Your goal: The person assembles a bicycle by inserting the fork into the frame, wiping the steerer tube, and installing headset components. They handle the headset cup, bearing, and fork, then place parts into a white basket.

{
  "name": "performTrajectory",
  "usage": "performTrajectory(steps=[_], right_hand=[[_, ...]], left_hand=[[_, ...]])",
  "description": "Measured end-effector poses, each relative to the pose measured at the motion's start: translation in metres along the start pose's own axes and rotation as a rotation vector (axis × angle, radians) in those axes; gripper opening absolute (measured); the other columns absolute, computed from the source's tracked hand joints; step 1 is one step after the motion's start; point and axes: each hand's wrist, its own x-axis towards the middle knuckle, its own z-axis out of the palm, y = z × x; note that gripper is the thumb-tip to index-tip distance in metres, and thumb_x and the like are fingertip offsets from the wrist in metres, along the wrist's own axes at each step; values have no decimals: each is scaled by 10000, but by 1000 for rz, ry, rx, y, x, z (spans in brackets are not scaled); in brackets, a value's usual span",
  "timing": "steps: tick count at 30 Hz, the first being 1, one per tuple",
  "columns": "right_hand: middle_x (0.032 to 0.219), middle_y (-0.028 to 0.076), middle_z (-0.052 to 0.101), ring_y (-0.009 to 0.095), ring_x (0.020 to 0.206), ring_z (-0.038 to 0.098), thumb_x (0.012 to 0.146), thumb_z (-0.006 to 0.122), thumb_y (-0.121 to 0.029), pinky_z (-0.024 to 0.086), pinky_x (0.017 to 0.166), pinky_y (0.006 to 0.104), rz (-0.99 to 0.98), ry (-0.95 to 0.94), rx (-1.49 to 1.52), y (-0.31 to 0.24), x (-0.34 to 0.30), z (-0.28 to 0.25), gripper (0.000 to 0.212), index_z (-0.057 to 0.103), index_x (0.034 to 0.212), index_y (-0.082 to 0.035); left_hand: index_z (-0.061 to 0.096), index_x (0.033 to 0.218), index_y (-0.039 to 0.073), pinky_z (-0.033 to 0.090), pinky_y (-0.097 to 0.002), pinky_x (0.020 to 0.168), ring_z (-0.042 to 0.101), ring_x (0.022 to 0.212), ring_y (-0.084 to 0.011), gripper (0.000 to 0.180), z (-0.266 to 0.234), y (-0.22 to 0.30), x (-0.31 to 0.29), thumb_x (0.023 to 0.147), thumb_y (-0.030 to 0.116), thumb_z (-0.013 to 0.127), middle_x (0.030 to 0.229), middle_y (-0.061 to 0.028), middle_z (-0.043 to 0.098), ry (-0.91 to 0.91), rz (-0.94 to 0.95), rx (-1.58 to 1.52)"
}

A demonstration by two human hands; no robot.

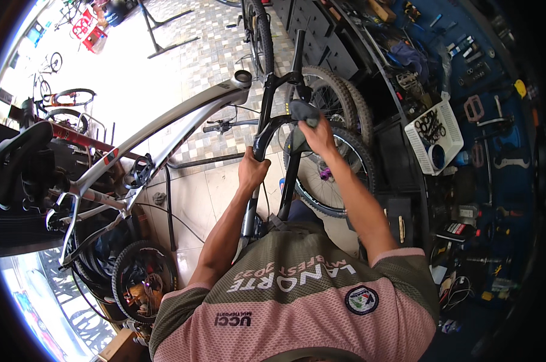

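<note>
Suspension fork, black, is in front of our body, between our two forearms, with its steerer pointing away from us and its leg ends toward us. We judge that the step in hand is wiping this fork with a cloth. To do it well, we should steady the fork by one leg, bring a clean fold of the cloth onto the surface, and rub along each tube with even pressure, reaching also the back side and the corners near the arch. Our left hand is closed around the left leg, near the arch, with the thumb on the inner side. Our right hand is bunched on the cloth at the upper part of the right leg; its fingertips are partly hidden, so we cannot tell how strongly it presses. We should take care not to swing the fork into the silver bike frame on our left or the wheel on our right.
</note>
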Motion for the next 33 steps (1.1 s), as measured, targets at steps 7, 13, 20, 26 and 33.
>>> performTrajectory(steps=[7, 13, 20, 26, 33], right_hand=[[1216, 242, 596, 480, 1084, 666, 878, 758, -155, 576, 902, 495, -153, -223, -247, 10, -85, 20, 518, 623, 1369, -58], [1433, 258, 508, 454, 1153, 657, 794, 752, -104, 558, 1000, 508, -285, -415, -599, 20, -67, 63, 600, 661, 1384, -165], [1423, 232, 530, 429, 1135, 668, 781, 718, -49, 562, 996, 510, -431, -561, -598, 22, -57, 69, 579, 706, 1332, -228], [1366, 179, 620, 331, 1087, 706, 894, 725, -86, 599, 896, 449, -220, -456, -229, 43, -70, 44, 392, 738, 1283, -138], [1152, 218, 729, 391, 974, 757, 915, 708, -106, 598, 848, 458, 263, -240, 176, 9, -72, -2, 488, 689, 1400, -156]], left_hand=[[573, 1055, 7, 536, -514, 784, 699, 821, -435, 391, 1, -11, 11, 776, 236, 722, 860, -238, 698, -13, -20, -47], [582, 1051, 3, 547, -508, 793, 723, 870, -451, 447, 3, -10, 12, 812, 321, 784, 897, -252, 724, -36, 14, -37], [600, 1077, -5, 556, -496, 783, 740, 858, -432, 522, 8, -40, 25, 817, 380, 839, 896, -242, 739, 0, 37, -60], [575, 1045, 9, 533, -416, 670, 678, 716, -275, 423, 2, -30, 19, 738, 184, 809, 803, -150, 673, -40, 100, -145], [557, 1016, 28, 524, -387, 607, 628, 629, -200, 385, -4, -16, 15, 721, 132, 781, 731, -83, 606, -82, 125, -179]])
